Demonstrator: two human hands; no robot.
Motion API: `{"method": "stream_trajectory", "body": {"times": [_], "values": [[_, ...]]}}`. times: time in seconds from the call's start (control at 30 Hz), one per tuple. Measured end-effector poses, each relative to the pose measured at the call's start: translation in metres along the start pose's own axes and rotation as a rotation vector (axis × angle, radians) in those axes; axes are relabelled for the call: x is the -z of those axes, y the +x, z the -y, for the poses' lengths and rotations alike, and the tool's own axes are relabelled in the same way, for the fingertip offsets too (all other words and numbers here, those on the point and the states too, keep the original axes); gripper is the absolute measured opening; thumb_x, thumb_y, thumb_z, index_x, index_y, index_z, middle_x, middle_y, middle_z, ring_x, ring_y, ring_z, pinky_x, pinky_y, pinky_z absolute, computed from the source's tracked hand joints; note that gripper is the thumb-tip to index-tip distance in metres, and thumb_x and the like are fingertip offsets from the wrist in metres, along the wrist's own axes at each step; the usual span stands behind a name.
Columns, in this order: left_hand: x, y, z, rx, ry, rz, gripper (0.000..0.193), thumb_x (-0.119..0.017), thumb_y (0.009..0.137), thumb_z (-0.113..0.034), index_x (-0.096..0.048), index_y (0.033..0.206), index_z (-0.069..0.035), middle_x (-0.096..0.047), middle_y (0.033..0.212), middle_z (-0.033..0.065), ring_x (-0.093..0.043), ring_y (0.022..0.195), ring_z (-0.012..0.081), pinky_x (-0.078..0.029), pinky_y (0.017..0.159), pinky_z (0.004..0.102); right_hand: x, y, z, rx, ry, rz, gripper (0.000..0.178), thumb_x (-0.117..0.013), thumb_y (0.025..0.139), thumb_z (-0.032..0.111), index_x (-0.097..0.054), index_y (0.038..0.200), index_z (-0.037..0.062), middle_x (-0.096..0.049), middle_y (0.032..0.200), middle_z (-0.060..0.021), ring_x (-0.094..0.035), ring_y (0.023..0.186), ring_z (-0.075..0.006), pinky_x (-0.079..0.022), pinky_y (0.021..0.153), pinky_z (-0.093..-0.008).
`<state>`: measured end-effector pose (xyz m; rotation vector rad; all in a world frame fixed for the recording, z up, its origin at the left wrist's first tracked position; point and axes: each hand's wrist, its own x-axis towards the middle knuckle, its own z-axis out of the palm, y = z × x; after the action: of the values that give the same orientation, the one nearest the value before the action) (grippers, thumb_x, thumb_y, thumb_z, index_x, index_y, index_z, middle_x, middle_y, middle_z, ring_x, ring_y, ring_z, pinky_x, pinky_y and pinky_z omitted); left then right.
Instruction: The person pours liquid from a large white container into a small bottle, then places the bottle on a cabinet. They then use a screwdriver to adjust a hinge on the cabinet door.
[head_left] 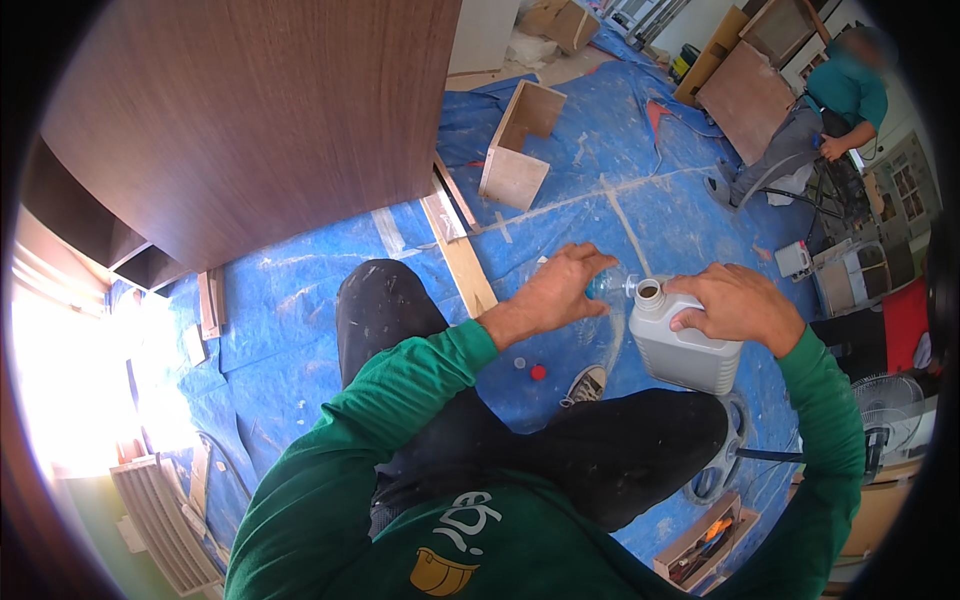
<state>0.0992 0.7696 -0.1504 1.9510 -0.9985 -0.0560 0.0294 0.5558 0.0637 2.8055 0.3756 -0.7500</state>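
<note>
My left hand point(562, 288) is closed around a clear plastic bottle point(606, 287), its body partly hidden by the fingers. The bottle lies on its side in the air, with its neck close to the mouth of a whitish plastic jug point(680, 350). Whether the two touch, I cannot tell. My right hand point(738, 305) grips the jug at its top by the handle, and the jug's mouth is uncapped. Below my left hand, a red cap point(538, 372) and a small pale cap point(519, 363) lie on the blue sheet.
Blue sheeting point(290, 370) covers the floor. A big brown wooden cabinet point(270, 110) stands at far left, with a wooden plank point(460, 265) beside it. An open wooden box point(520, 150) lies beyond. A co-worker point(840, 100) sits at far right. A fan point(885, 410) stands nearer.
</note>
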Motion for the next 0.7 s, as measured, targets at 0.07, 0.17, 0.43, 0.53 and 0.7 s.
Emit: {"method": "stream_trajectory", "body": {"times": [0.07,0.17,0.43,0.53,0.7], "values": [[-0.001,-0.001,0.0,0.007,-0.008,0.004,0.073,-0.091,0.083,-0.029,-0.063,0.146,-0.004,-0.065,0.139,0.0191,-0.062,0.128,0.0389,-0.052,0.112,0.0462,0.0,0.001,0.0,-0.004,-0.008,0.016,0.053,-0.079,0.092,0.042,-0.074,0.138,0.0164,-0.077,0.112,-0.0221,-0.07,0.113,-0.0399,-0.053,0.101,-0.0498],[-0.003,-0.002,0.0,0.002,-0.022,0.01,0.073,-0.092,0.083,-0.028,-0.063,0.145,-0.003,-0.065,0.139,0.0195,-0.062,0.128,0.0389,-0.052,0.112,0.0461,-0.002,0.003,-0.001,0.008,-0.009,0.028,0.053,-0.079,0.092,0.042,-0.074,0.138,0.0162,-0.077,0.113,-0.0226,-0.071,0.113,-0.0406,-0.054,0.101,-0.0498],[-0.011,-0.004,0.006,0.004,-0.054,-0.005,0.072,-0.092,0.082,-0.026,-0.064,0.143,-0.001,-0.065,0.138,0.0206,-0.064,0.126,0.0398,-0.053,0.111,0.0459,0.006,0.009,0.006,-0.018,-0.035,0.076,0.052,-0.08,0.091,0.043,-0.075,0.136,0.0173,-0.075,0.113,-0.023,-0.072,0.11,-0.0427,-0.055,0.099,-0.0512],[-0.014,-0.005,0.008,0.01,-0.073,-0.013,0.072,-0.092,0.081,-0.024,-0.064,0.143,-0.001,-0.065,0.137,0.0208,-0.064,0.126,0.04,-0.053,0.111,0.0457,0.007,0.012,0.006,-0.006,-0.037,0.092,0.051,-0.08,0.091,0.043,-0.076,0.135,0.0178,-0.075,0.113,-0.0228,-0.072,0.111,-0.0426,-0.054,0.099,-0.0511],[-0.017,-0.004,0.01,0.006,-0.077,-0.016,0.071,-0.093,0.081,-0.023,-0.064,0.142,-0.001,-0.066,0.135,0.0205,-0.064,0.126,0.0397,-0.053,0.111,0.0456,0.009,0.015,0.01,-0.024,-0.05,0.118,0.05,-0.08,0.092,0.043,-0.076,0.134,0.0178,-0.076,0.114,-0.0223,-0.071,0.113,-0.042,-0.054,0.101,-0.0508]]}}
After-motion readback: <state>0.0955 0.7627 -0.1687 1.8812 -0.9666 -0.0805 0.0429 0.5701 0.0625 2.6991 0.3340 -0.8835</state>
